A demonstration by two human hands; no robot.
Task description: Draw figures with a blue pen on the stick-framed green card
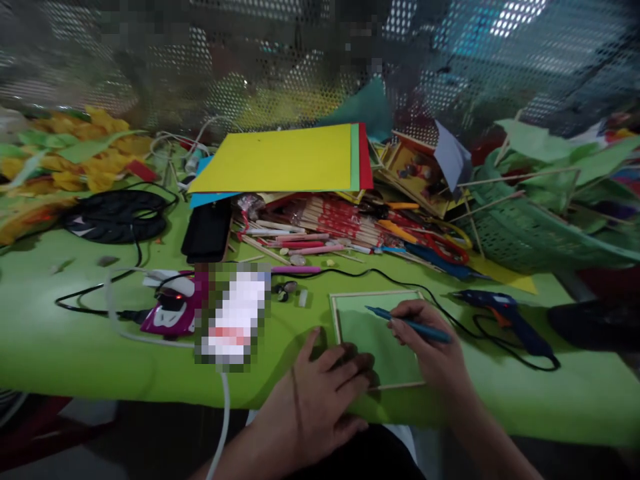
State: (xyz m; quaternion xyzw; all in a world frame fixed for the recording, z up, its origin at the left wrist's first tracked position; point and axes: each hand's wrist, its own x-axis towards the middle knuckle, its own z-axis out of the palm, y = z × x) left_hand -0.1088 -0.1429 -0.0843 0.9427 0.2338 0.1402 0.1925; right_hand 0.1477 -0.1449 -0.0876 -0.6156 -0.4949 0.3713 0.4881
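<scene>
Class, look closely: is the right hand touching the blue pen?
Touching: the head view shows the right hand gripping the blue pen, with no gap between them.

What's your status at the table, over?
Right hand holding blue pen over green sheet. Left hand open across sheet's left edge. Glue gun right of sheet, apart from it.

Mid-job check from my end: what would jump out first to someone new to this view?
Probably the bright yellow sheet topping the coloured paper stack at the back centre of the green table. Next, at the front, the right hand holds a blue pen over a stick-edged green panel, with the left hand at its lower left.
</scene>
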